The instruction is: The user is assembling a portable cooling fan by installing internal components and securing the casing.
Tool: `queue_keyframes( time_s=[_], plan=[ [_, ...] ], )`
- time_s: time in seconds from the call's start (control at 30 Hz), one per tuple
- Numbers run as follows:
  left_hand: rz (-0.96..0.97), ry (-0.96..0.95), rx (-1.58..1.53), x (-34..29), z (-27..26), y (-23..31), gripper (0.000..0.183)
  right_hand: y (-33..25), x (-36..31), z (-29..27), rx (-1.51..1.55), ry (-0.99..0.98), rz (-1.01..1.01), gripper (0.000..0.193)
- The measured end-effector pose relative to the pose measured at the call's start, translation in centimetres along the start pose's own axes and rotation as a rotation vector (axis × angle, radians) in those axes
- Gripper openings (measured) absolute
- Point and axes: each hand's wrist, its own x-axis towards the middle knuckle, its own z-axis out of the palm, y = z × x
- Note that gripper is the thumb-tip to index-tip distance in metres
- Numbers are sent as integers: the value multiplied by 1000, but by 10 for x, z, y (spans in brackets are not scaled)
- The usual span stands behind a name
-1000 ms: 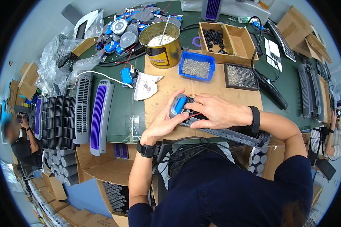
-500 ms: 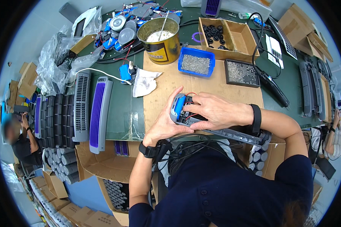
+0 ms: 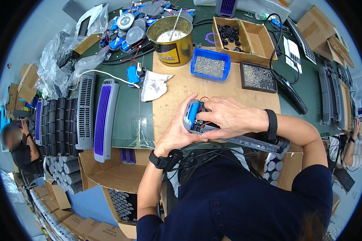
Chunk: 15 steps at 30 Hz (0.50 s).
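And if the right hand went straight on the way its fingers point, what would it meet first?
The right hand would probably meet the blue cylinder first, at the left end of the grey housing; depth is unclear, so the two may already touch.

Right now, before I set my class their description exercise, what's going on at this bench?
A person at a green workbench is handling a long, open grey plastic housing. The left hand holds its left end, where a blue cylinder sits. The right hand reaches into it beside red wires; its fingertips are partly hidden. Beyond the hands, a blue tray of small metal screws rests on cardboard. The corded black electric screwdriver lies unheld to the right.
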Motion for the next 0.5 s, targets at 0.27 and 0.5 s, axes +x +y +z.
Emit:
queue_keyframes(
  time_s=[0.27,0.5],
  plan=[
    [-38,-17,-86,-3,5,0,121,-1,-6,0,50,53,-23,44],
    [-27,-29,-211,-5,10,-3,118,-3,-6,0,277,-48,26,37]
  ],
)
